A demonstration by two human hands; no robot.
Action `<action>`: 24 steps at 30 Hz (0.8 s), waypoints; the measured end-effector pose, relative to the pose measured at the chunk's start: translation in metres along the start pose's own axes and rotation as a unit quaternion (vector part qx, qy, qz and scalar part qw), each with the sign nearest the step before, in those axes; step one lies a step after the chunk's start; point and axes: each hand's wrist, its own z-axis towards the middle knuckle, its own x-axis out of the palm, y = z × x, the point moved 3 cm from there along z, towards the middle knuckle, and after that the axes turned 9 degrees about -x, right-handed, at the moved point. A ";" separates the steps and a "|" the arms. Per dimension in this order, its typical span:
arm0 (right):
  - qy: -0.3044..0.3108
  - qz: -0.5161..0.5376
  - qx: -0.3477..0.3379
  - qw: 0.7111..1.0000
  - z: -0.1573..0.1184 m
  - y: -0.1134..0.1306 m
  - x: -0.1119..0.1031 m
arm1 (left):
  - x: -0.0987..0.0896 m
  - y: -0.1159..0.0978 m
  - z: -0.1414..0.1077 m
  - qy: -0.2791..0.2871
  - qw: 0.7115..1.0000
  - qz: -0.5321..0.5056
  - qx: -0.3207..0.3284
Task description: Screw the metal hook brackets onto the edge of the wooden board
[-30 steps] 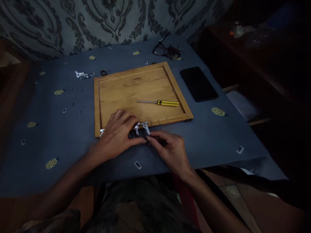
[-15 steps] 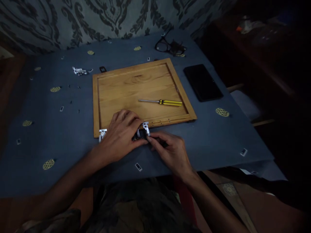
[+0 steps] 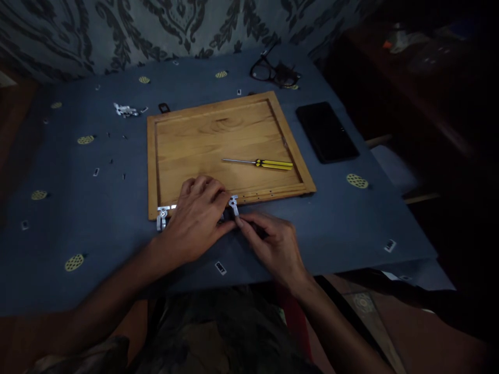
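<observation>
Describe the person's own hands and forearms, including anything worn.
The left hand and right hand are gloveless, with no ring or watch visible. The left forearm and right forearm are bare. Dark, mottled cloth, probably a sleeve, shows at lower left.

Table covered with a dark blue cloth printed with yellow spotted ovals. Centre: a rectangular, framed panel of golden-brown wood. Right: a flat black rectangular device. Far right: dark-framed eyeglasses. Far left: a cluster of shiny silver metal fittings; nearer, scattered small screw-like pieces. A small black rectangular loop lies just beside the panel's far edge.
</observation>
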 end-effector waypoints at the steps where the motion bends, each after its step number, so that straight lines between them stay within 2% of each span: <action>1: 0.001 -0.002 -0.005 1.000 0.000 0.001 0.000 | 0.000 0.000 0.000 -0.001 1.000 -0.002 -0.002; 6: 0.016 -0.026 -0.024 0.999 0.001 0.004 -0.001 | 0.000 0.001 0.001 -0.003 1.000 -0.021 -0.014; 11: 0.022 -0.024 -0.009 0.999 0.000 0.003 -0.001 | 0.001 0.001 0.000 0.003 0.999 -0.047 -0.024; 18: 0.001 -0.015 -0.015 1.000 -0.002 0.005 -0.002 | 0.002 0.000 -0.002 0.000 0.997 -0.070 -0.026; 24: 0.007 -0.002 -0.004 1.000 -0.003 0.007 -0.003 | 0.000 -0.001 -0.001 -0.007 0.997 -0.066 -0.025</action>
